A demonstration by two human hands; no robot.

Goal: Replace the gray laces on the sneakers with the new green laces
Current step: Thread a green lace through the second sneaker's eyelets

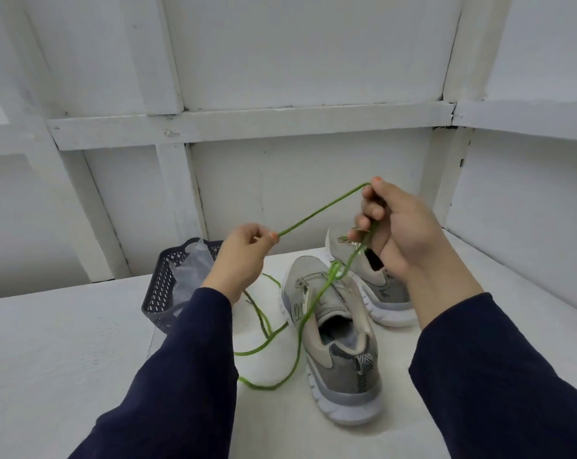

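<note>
The left hand pinches the green lace between thumb and forefinger. The right hand, held higher, has its fingers curled round the same lace, so a short span runs taut between them above the tabletop. Below the right hand the lace hangs in a loose knot, trails over the near sneaker and loops slack on the tabletop to its left. It looks light, soft and limp, and likely to tangle. I'd take it near the tip for threading. The far sneaker sits by the back edge, and a dark basket stands further left. The side marks on the sneakers are unreadable.
</note>
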